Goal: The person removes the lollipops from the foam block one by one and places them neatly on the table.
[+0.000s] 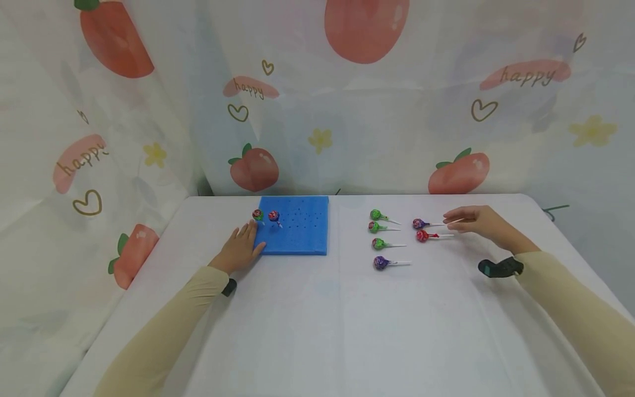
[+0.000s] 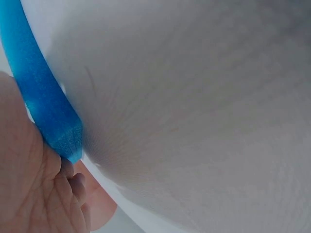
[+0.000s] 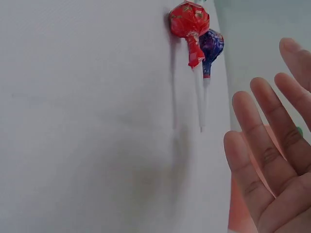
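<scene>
The left hand (image 1: 238, 249) rests, straight-fingered, against a square-cornered blue block (image 1: 302, 240) pitted with small holes; the right hand (image 1: 475, 221), fingers loosely extended, grasps nothing near the slim stick (image 1: 437, 224) of a round, shiny purple-wrapped lollipop (image 1: 418, 223), which lies left-to-right on the white table (image 1: 317, 331), stick pointing right, just beyond a red-wrapped lollipop (image 1: 421, 236)

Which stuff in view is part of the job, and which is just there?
Likely part of the job:
blue board, left hand touching its left edge
two lollipops on the board
three green lollipops, two purple lollipops and a red lollipop on the table
right hand, near two lollipop sticks

Just there:
white table
printed backdrop
dark wrist devices
</scene>
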The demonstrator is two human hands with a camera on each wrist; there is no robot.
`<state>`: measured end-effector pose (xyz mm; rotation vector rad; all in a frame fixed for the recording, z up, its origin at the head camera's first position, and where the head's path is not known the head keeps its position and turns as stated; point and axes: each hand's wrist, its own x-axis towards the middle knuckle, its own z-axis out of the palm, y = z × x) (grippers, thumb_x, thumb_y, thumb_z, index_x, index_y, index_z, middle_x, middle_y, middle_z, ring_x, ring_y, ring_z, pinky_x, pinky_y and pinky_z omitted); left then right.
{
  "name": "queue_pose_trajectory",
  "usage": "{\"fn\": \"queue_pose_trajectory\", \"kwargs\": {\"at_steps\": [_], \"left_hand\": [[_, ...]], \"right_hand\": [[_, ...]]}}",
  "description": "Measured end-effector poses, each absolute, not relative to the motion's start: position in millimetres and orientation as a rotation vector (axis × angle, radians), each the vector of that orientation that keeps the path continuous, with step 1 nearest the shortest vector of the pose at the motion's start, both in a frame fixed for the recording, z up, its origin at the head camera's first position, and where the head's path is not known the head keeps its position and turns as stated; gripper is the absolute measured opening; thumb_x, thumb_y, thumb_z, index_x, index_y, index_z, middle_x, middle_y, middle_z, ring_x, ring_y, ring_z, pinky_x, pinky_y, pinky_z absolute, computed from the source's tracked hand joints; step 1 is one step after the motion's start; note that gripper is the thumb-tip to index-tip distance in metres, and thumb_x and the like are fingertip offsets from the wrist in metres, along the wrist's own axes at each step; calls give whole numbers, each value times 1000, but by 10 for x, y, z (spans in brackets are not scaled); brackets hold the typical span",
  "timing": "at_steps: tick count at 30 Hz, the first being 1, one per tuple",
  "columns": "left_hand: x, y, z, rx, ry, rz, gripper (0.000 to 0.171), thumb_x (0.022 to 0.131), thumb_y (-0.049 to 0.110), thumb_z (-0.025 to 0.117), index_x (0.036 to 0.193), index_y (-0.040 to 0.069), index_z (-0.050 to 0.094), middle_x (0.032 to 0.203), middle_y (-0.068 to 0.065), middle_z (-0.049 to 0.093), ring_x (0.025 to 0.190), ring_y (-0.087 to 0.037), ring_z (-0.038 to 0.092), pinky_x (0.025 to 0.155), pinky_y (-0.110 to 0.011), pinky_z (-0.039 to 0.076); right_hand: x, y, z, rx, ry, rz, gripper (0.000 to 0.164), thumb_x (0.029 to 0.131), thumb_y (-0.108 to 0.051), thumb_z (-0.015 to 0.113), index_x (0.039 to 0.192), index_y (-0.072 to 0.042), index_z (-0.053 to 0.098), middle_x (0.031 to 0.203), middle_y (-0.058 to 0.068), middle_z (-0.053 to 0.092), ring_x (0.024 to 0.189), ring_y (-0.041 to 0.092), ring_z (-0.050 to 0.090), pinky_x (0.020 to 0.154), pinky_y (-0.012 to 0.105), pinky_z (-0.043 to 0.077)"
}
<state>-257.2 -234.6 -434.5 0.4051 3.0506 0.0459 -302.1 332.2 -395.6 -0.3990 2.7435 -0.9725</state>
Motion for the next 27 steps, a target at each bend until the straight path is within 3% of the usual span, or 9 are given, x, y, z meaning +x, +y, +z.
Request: {"fn": "queue_pose_trajectory", "kwargs": {"at_steps": [6, 11, 18, 22, 27], "left_hand": [[-2572, -2343, -4340, 396, 3042, 41, 68, 100, 35, 38, 144, -13, 17, 152, -28, 20, 142, -41, 22, 116, -54, 18], [-2569, -2340, -4337, 399, 3047, 37, 68, 100, 35, 38, 144, -14, 18, 152, -29, 20, 141, -42, 22, 116, -54, 18], [-2579, -2349, -4348, 400, 3051, 27, 69, 100, 35, 38, 144, -14, 17, 152, -28, 20, 142, -41, 22, 116, -54, 18], [-2589, -2351, -4363, 391, 3050, 22, 69, 100, 36, 38, 144, -13, 18, 152, -28, 20, 142, -41, 22, 116, -53, 18], [-2588, -2344, -4371, 376, 3045, 1, 70, 100, 37, 37, 145, -12, 17, 153, -27, 20, 142, -40, 22, 116, -53, 18]], "right_hand": [[-3064, 3156, -3803, -518, 2722, -1014, 48, 90, -35, 62, 126, -5, 57, 124, 19, 61, 90, -18, 53, 78, 12, 48], [-3129, 2949, -3662, -617, 2679, -1061, 45, 90, -30, 63, 125, -3, 57, 123, 23, 61, 92, -9, 61, 82, 18, 53], [-3236, 2543, -3467, -643, 2632, -1037, 46, 88, -31, 66, 126, -6, 58, 122, 14, 63, 101, 10, 64, 83, 21, 51], [-3298, 2277, -3391, -681, 2583, -1076, 43, 88, -26, 66, 125, -6, 58, 124, 15, 62, 110, 23, 62, 90, 34, 52], [-3386, 1951, -3346, -731, 2512, -1189, 39, 88, -19, 67, 123, -5, 60, 121, 14, 64, 112, 25, 62, 95, 41, 50]]}}
